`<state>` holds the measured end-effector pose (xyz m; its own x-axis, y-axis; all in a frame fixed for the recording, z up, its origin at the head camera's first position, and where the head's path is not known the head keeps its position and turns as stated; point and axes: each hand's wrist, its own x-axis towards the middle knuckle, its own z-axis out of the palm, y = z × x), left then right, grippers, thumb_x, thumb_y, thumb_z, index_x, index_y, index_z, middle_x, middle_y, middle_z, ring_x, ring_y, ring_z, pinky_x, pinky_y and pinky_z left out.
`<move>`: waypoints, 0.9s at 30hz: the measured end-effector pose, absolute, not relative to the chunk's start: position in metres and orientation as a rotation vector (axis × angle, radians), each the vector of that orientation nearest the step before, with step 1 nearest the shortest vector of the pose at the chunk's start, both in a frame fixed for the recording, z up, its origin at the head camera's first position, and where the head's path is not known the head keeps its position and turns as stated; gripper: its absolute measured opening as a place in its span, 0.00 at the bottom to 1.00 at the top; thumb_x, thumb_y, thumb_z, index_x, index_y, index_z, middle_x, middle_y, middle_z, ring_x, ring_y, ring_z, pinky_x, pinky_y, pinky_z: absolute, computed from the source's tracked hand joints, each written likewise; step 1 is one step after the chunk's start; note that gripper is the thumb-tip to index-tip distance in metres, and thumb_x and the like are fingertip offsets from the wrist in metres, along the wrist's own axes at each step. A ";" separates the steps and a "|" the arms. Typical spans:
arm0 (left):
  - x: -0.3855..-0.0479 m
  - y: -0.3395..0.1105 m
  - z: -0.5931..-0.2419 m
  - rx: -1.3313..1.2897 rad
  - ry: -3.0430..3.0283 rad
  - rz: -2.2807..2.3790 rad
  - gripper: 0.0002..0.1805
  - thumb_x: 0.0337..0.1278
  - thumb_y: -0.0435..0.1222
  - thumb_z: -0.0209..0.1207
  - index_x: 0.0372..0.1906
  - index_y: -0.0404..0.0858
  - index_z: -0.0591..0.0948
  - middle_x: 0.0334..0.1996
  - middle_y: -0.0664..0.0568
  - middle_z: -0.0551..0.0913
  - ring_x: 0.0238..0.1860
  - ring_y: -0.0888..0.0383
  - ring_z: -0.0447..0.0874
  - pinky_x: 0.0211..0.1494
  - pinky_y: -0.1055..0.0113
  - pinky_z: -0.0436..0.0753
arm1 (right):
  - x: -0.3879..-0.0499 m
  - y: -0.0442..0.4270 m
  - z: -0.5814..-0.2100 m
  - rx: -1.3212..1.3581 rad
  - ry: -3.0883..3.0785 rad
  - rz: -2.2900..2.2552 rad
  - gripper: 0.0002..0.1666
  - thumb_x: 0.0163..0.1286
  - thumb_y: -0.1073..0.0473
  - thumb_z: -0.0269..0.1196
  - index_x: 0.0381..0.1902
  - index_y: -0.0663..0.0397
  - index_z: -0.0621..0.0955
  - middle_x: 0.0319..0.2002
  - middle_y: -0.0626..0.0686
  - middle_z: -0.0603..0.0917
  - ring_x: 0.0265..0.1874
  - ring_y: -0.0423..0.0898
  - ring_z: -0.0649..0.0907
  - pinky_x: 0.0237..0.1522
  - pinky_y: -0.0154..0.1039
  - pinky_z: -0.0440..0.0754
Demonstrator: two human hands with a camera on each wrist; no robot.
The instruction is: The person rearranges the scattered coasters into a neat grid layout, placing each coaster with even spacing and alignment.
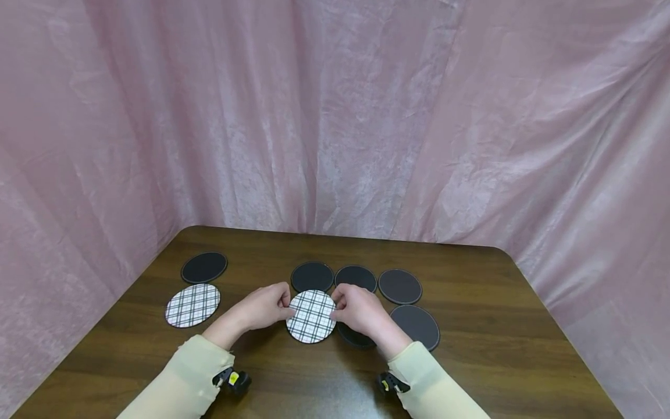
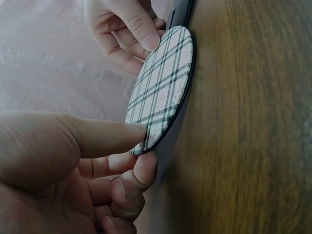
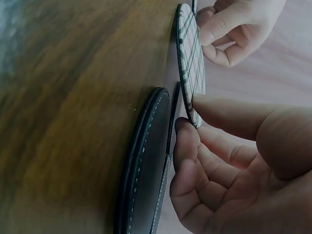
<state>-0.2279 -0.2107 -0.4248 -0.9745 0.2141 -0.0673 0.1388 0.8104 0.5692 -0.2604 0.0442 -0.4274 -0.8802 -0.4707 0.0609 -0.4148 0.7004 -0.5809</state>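
Note:
Between both hands is a round coaster [image 1: 312,317] with its white-and-black plaid face up. My left hand [image 1: 268,306] pinches its left edge, thumb on top and fingers beneath. On the opposite edge my right hand [image 1: 358,309] pinches it the same way. In the left wrist view the plaid coaster [image 2: 163,83] appears raised off the wood and slightly tilted. A black coaster [image 1: 312,276] lies just behind it. Another black coaster [image 1: 356,337] is partly hidden under my right hand, and its stitched rim shows in the right wrist view.
On the brown wooden table [image 1: 497,326], more dark coasters lie at right, including one at the back [image 1: 400,286] and one nearer [image 1: 417,325]. To the left are a black coaster [image 1: 204,267] and a plaid coaster [image 1: 193,305]. Pink curtains [image 1: 335,116] hang behind.

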 end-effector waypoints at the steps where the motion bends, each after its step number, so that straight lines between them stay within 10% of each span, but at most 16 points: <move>1: -0.228 -0.211 -0.425 0.276 2.867 0.884 0.14 0.71 0.37 0.74 0.38 0.42 0.77 0.29 0.52 0.77 0.30 0.55 0.74 0.37 0.60 0.72 | -0.261 0.044 -0.428 -0.733 2.813 -0.920 0.14 0.66 0.62 0.80 0.47 0.55 0.87 0.34 0.46 0.88 0.36 0.44 0.85 0.46 0.48 0.82; 27: -0.230 -0.213 -0.427 0.246 2.890 0.764 0.14 0.71 0.41 0.74 0.37 0.42 0.80 0.28 0.53 0.78 0.31 0.56 0.75 0.38 0.59 0.73 | -0.268 0.037 -0.431 -0.719 2.803 -0.799 0.16 0.67 0.59 0.80 0.50 0.55 0.90 0.41 0.48 0.90 0.42 0.45 0.86 0.49 0.48 0.83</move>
